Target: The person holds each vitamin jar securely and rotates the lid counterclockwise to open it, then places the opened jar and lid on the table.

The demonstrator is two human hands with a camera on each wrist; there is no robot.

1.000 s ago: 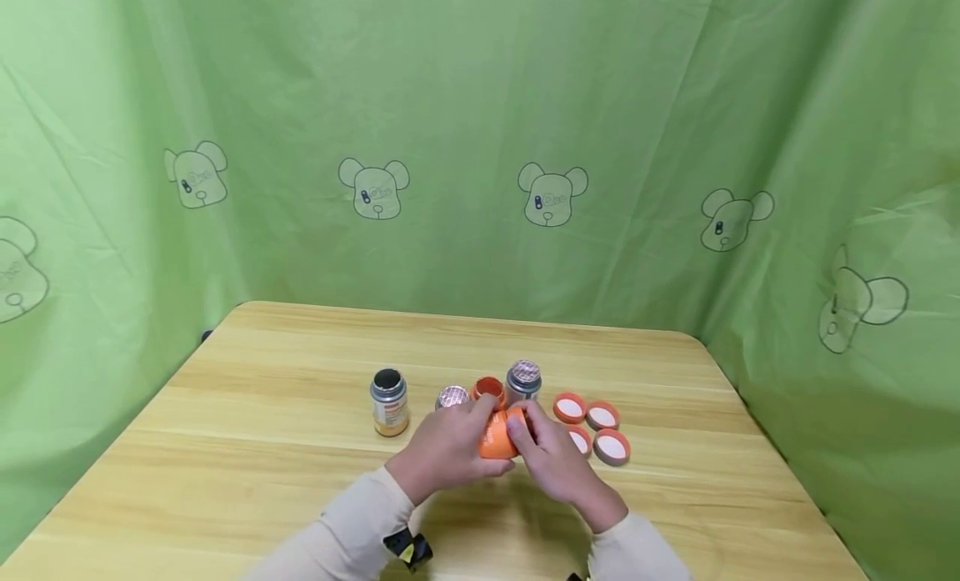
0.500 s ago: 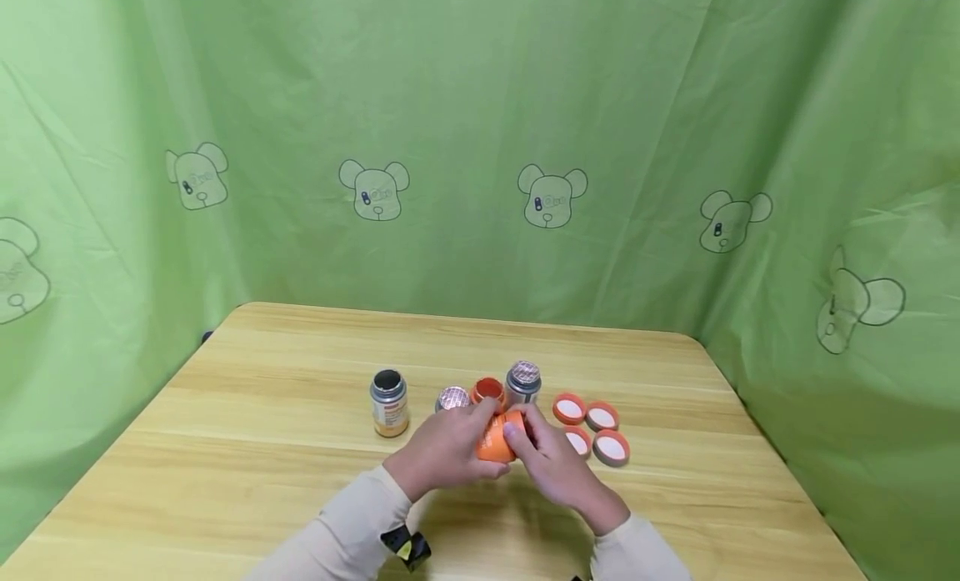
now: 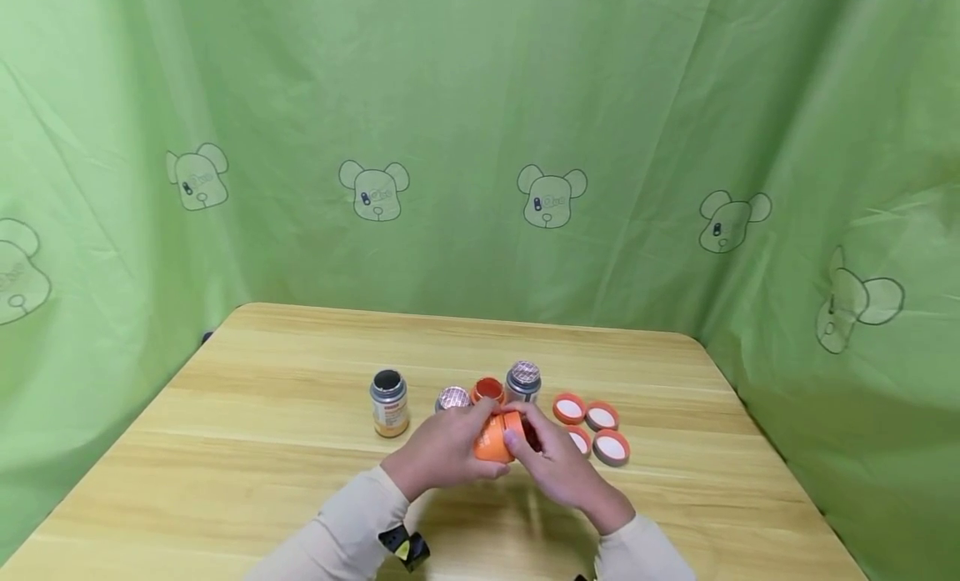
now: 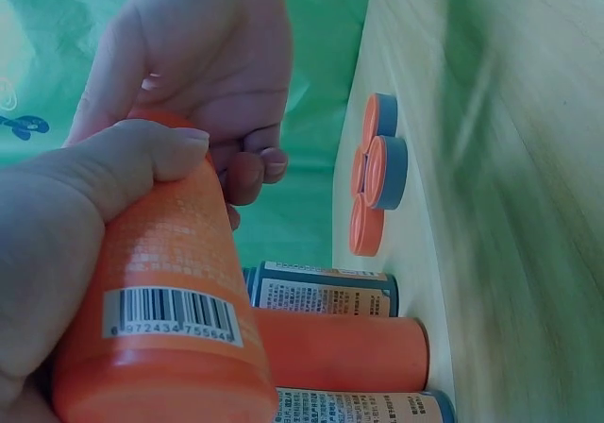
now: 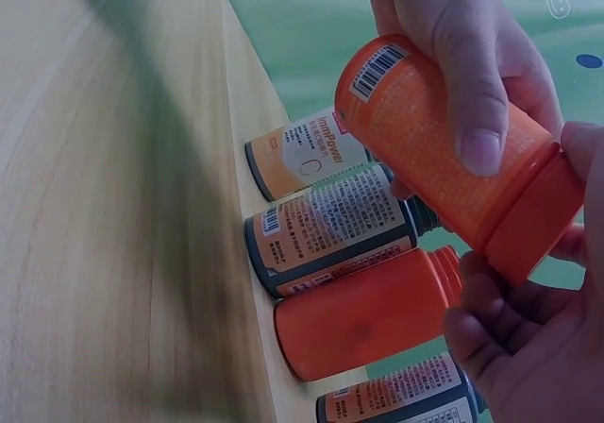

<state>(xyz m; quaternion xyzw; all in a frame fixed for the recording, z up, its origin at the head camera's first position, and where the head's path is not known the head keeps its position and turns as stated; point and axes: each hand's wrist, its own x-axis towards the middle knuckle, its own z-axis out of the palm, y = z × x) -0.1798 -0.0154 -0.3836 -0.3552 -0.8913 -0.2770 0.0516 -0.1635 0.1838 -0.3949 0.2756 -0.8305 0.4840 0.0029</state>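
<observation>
An orange bottle (image 5: 434, 140) with a barcode label is gripped round its body by my left hand (image 3: 442, 452), the thumb along its side in the right wrist view. It lies tilted above the table, its capped end toward my right hand (image 3: 558, 466). The fingers and thumb of my right hand hold the orange cap (image 5: 536, 217) at that end. A thin dark line shows between cap and bottle. Just beyond the hands stand an uncapped orange bottle (image 3: 489, 388) and two grey bottles with foil-covered mouths, one nearer left (image 3: 453, 397) and one at right (image 3: 523, 383).
Another grey bottle (image 3: 389, 404) with a dark mouth stands farther left, its label facing forward. Several orange-rimmed caps (image 3: 612, 448) lie white side up on the wooden table (image 3: 247, 398), right of the hands. A green curtain (image 3: 465, 106) surrounds the table.
The orange bottle has shifted slightly down and left in both hands. My right hand has turned a little at the cap, and the line between cap and bottle shows more plainly.
</observation>
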